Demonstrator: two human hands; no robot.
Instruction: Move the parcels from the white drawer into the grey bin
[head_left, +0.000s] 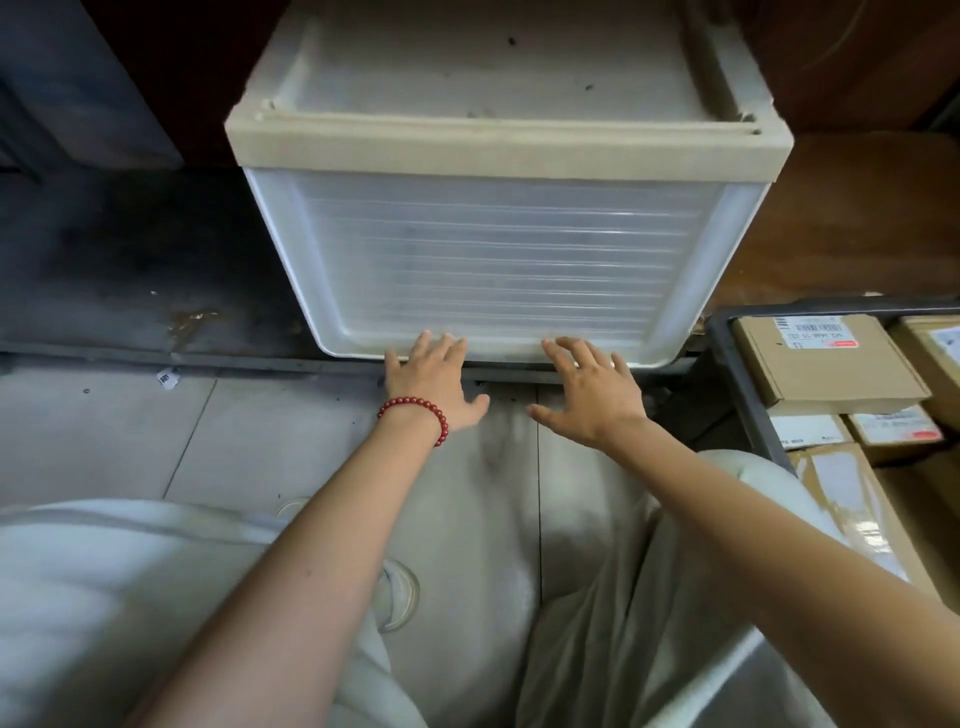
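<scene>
Facing the white drawer (498, 260) at twelve o'clock, I laid my left hand (434, 379) and right hand (589, 395), fingers spread and holding nothing, on its lower edge; the grey bin (727, 353) sat at three o'clock, nearer my right.

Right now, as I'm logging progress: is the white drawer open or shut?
Shut: the white drawer sits flush under the cabinet top, no gap showing; left hand and right hand touch its lower edge.
</scene>
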